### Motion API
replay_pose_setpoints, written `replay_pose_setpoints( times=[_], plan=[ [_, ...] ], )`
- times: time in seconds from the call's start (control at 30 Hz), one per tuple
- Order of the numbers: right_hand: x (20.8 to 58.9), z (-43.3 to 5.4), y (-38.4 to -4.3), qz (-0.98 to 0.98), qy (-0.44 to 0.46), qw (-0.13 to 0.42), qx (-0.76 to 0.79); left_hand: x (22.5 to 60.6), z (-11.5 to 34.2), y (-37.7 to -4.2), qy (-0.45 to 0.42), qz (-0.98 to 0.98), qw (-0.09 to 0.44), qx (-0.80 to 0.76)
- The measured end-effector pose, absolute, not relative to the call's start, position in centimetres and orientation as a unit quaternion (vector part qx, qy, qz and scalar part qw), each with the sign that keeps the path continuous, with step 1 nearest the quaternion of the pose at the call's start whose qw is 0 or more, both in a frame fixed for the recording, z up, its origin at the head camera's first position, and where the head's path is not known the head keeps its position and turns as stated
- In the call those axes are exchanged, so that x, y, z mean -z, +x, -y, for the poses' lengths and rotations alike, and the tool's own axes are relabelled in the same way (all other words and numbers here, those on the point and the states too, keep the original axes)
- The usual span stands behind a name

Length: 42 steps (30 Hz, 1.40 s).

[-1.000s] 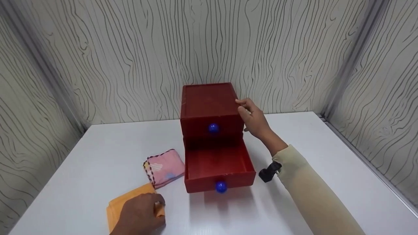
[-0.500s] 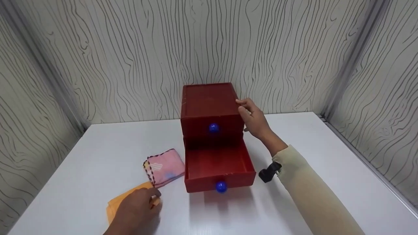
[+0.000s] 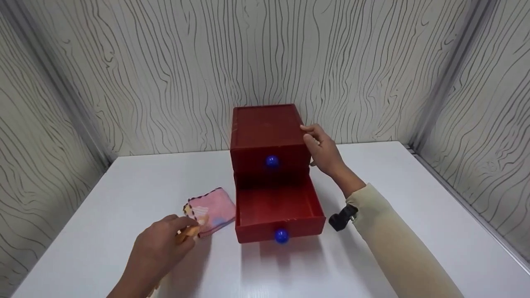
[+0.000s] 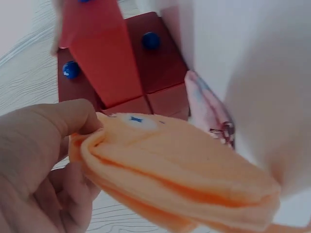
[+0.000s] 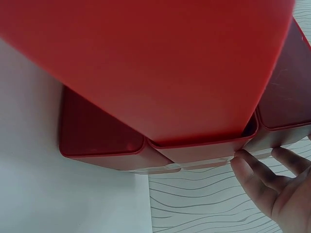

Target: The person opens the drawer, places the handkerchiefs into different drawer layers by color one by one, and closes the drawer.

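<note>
A folded orange cloth [image 4: 180,165] is pinched at one edge by my left hand [image 3: 159,246], lifted above the white table. In the head view the hand hides most of that cloth. Just beyond it lies a folded pink cloth [image 3: 217,207] with a dark stitched border. A dark red chest of drawers [image 3: 267,124] stands in the middle. Its middle drawer [image 3: 273,203] is pulled out, with nothing inside it in view. The fingers of my right hand [image 3: 325,153] rest against the chest's right side, as the right wrist view also shows.
Blue round knobs mark the drawers, such as the upper knob [image 3: 272,161] and the pulled-out drawer's knob [image 3: 281,236]. A wood-grain patterned wall [image 3: 174,74] rises behind the chest. The white table [image 3: 124,198] stretches to both sides. A black wrist device [image 3: 343,217] sits at the right sleeve.
My left hand has lifted the orange cloth off the table and moved it forward, towards the pink cloth. The right hand and the chest stay where they were.
</note>
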State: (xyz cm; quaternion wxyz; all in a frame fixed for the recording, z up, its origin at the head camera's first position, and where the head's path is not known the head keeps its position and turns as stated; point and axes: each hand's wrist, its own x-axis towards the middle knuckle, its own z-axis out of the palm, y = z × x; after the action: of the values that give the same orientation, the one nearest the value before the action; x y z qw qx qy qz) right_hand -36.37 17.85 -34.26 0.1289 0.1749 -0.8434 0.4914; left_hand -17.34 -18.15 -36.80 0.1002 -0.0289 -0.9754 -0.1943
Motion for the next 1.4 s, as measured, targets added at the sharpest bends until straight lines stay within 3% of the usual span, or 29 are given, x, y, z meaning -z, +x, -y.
replay_pose_setpoints(
  times=[0.83, 1.1, 1.4],
  plan=[
    [34.3, -17.7, -36.3, 0.838, 0.176, 0.131, -0.499, 30.6, 13.6, -19.1, -0.183, 0.818, 0.430, 0.336],
    [34.0, -17.7, -36.1, 0.839, 0.171, 0.120, -0.502, 29.2, 11.1, -20.3, -0.246, 0.775, 0.459, 0.357],
    [34.3, -17.6, -36.1, 0.840, 0.171, 0.129, -0.499, 29.0, 7.7, -21.2, -0.295, 0.761, 0.422, 0.395]
  ],
)
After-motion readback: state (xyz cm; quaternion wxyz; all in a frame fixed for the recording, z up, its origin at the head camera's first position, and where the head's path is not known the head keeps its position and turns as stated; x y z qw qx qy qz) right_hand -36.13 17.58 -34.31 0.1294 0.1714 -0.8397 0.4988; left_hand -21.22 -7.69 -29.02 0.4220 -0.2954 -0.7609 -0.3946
